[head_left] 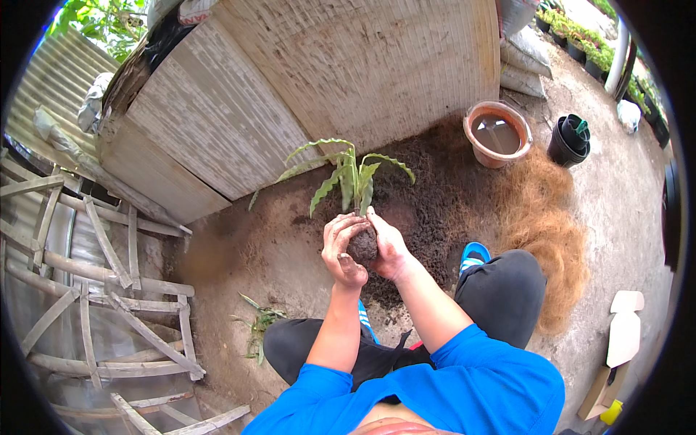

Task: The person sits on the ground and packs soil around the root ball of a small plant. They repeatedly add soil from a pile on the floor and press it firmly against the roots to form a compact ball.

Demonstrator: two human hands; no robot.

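Between my two hands is a dark ball of soil [362,246] around the base of a leafy plant [356,174]. The plant stands upright out of the ball, its long wavy-edged green leaves arching outward. My left hand [342,247] curls around the ball's left side, with soil on its fingers. On the other side, my right hand [389,244] cups the ball, its thumb up near the stem. Roots, if any, are hidden inside the soil. Loose dark soil [435,201] is spread over the ground just beyond and to the right of my hands.
A bucket of murky water [496,136] stands beyond the soil, near stacked black pots [569,140]. Brown fibre [544,234] lies in a heap at right. Pale panels [353,70] rise ahead; wooden frames [109,293] stand left. Cut leaves [263,323] lie by my left knee.
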